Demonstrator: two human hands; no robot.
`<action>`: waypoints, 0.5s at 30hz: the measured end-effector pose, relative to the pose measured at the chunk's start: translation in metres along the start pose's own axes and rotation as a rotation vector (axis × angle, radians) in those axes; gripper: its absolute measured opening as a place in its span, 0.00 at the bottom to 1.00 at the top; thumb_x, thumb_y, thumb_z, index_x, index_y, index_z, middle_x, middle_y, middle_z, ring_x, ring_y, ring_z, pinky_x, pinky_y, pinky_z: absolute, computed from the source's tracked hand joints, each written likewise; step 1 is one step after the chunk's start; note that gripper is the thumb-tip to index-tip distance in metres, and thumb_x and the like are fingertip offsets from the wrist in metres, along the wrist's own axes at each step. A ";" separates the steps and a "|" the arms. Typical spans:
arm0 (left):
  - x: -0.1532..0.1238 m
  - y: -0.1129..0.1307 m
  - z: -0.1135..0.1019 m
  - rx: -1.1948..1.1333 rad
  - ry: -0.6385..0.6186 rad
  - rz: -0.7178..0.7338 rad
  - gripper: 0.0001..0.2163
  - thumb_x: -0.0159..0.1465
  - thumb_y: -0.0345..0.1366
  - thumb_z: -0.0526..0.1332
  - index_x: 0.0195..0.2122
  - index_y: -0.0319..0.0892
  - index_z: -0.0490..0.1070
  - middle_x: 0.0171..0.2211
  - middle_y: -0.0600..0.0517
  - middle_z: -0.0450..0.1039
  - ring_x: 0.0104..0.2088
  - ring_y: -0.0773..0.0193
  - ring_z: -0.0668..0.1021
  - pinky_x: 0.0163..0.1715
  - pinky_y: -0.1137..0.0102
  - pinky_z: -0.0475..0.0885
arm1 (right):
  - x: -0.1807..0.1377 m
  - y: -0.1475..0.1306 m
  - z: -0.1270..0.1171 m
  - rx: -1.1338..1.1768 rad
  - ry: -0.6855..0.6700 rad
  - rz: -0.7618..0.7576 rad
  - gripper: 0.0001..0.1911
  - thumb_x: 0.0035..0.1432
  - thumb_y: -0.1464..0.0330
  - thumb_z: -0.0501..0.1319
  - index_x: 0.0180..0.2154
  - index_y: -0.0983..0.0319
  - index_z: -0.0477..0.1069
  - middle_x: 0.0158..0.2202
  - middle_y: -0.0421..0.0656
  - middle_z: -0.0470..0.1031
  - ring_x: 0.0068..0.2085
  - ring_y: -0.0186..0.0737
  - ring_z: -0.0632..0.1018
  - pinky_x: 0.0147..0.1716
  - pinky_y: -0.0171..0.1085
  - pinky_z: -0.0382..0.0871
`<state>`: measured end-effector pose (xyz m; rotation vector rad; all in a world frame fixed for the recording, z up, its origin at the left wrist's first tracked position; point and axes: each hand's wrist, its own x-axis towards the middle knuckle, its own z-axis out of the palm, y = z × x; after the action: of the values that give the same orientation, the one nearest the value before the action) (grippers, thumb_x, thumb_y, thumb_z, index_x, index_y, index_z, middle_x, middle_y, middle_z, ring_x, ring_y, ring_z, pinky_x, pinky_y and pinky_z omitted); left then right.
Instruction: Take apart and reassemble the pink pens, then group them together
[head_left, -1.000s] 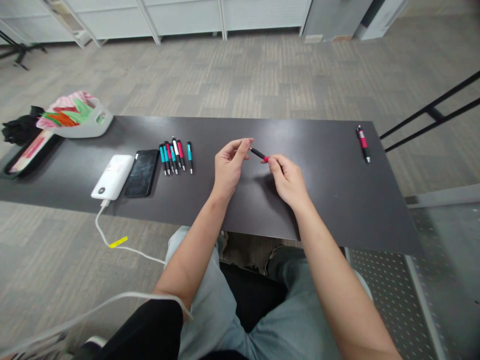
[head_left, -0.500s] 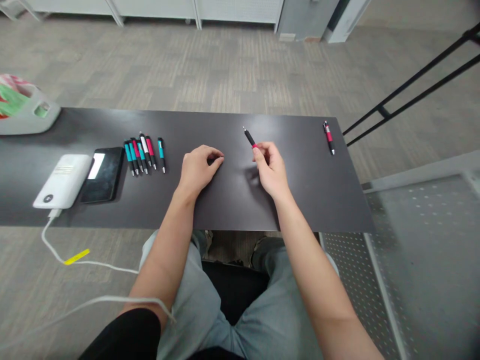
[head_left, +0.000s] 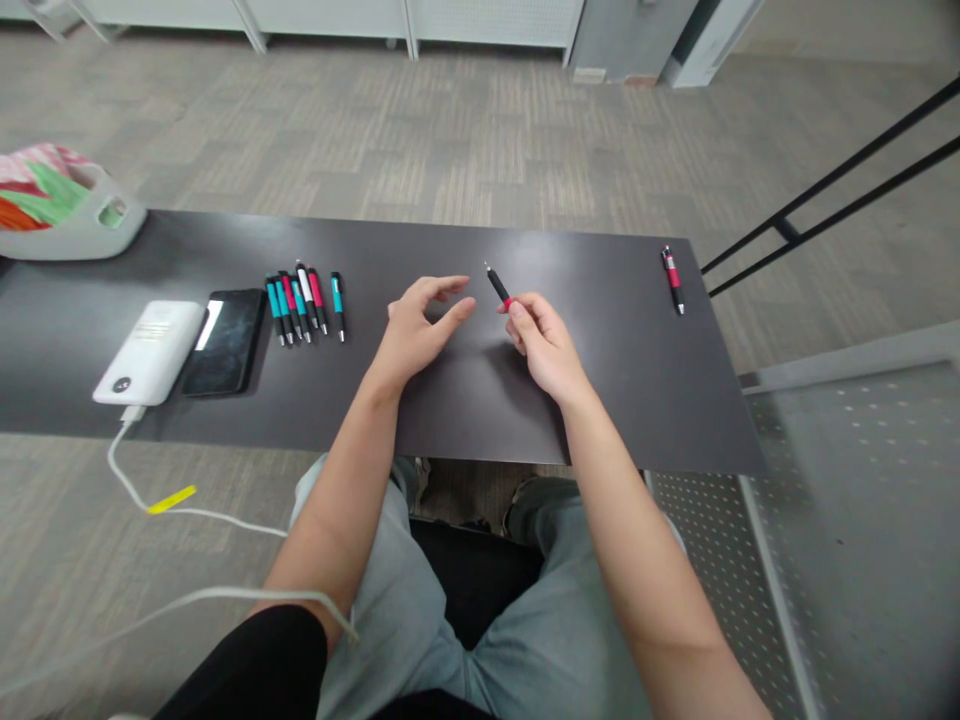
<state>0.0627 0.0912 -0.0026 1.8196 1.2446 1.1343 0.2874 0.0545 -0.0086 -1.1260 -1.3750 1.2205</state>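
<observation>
My right hand [head_left: 549, 345] pinches a pen [head_left: 498, 286] with a black grip and a pink barrel, its metal tip pointing up and to the left above the dark table [head_left: 465, 420]. Most of the barrel is hidden in the fingers. Just left of the tip, my left hand [head_left: 427, 322] is open and holds nothing, thumb and fingers apart. Farther left lies a row of several pens [head_left: 295, 305] in teal, pink and white, with one teal pen [head_left: 338, 305] a little apart from them. Another pink pen [head_left: 673, 280] rests near the table's right end.
A white power bank [head_left: 150, 350] with a cable plugged in lies beside a black phone [head_left: 225, 342] at left. A white basket [head_left: 112, 215] with colourful contents stands at the far left. Black metal bars [head_left: 787, 232] rise beyond the right edge.
My left hand has opened its fingers and moved right, closer to the pen's tip. The right hand keeps its hold on the pen. The whole view has shifted slightly.
</observation>
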 end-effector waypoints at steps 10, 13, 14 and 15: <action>0.000 0.028 0.019 -0.674 -0.091 -0.137 0.26 0.68 0.66 0.79 0.49 0.48 0.89 0.46 0.42 0.92 0.45 0.50 0.91 0.45 0.60 0.88 | -0.010 -0.011 0.019 0.227 -0.240 0.176 0.32 0.71 0.30 0.65 0.41 0.51 0.80 0.27 0.34 0.53 0.25 0.39 0.52 0.22 0.41 0.52; -0.001 0.031 0.034 -0.694 0.044 -0.170 0.21 0.72 0.61 0.78 0.44 0.47 0.86 0.40 0.46 0.90 0.37 0.56 0.88 0.38 0.63 0.85 | -0.006 -0.003 0.023 0.173 -0.167 0.111 0.33 0.71 0.29 0.63 0.43 0.50 0.80 0.27 0.35 0.55 0.25 0.40 0.57 0.22 0.41 0.59; -0.001 0.032 0.039 -0.697 0.092 -0.173 0.20 0.72 0.60 0.78 0.43 0.47 0.85 0.39 0.46 0.89 0.37 0.57 0.88 0.37 0.63 0.84 | -0.005 -0.001 0.023 0.142 -0.142 0.076 0.33 0.72 0.29 0.63 0.44 0.50 0.80 0.27 0.36 0.57 0.25 0.41 0.59 0.23 0.42 0.63; -0.001 0.034 0.044 -0.697 0.135 -0.172 0.20 0.73 0.59 0.78 0.43 0.47 0.84 0.39 0.47 0.89 0.39 0.56 0.89 0.37 0.64 0.84 | -0.005 0.000 0.023 0.099 -0.119 0.039 0.32 0.73 0.30 0.62 0.45 0.50 0.80 0.28 0.37 0.61 0.26 0.42 0.63 0.25 0.42 0.66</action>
<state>0.1151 0.0768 0.0080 1.1119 0.8913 1.3861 0.2651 0.0470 -0.0105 -1.0291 -1.3703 1.3880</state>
